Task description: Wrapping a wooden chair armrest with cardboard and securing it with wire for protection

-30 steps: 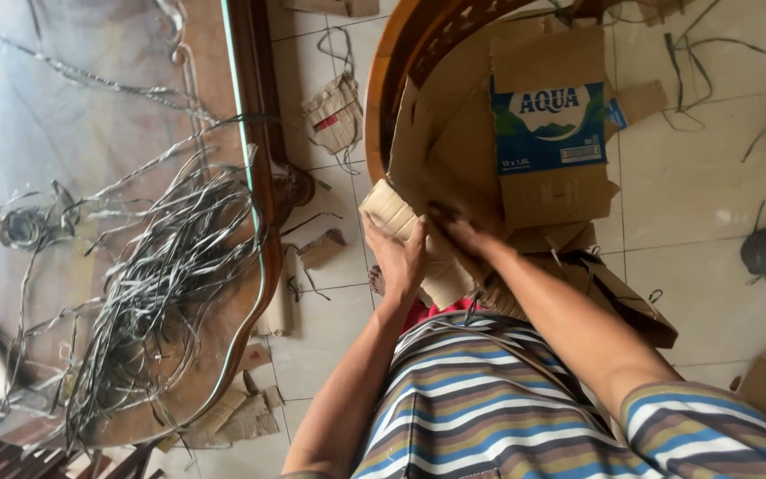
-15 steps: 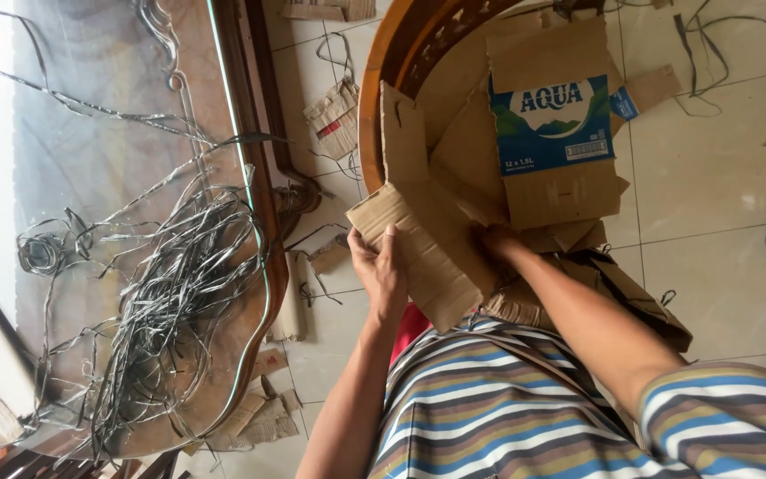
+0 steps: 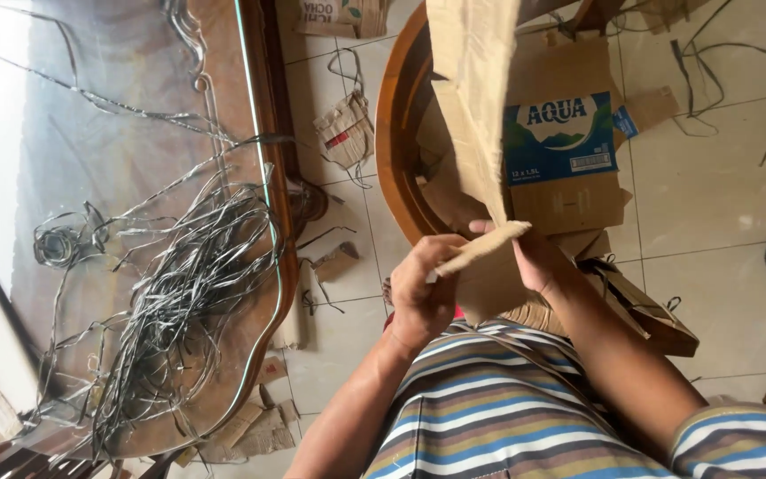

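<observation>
Two hands, left hand (image 3: 418,297) and right hand (image 3: 534,262), closed on one raised cardboard sheet (image 3: 476,106) held upright before the chest; flattened cartons (image 3: 569,200) heaped beyond, apparently unsorted.

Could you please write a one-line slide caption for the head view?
Left hand and right hand lift a folded brown cardboard sheet above flattened boxes, beside a glass-topped table strewn with grey straps.
</observation>
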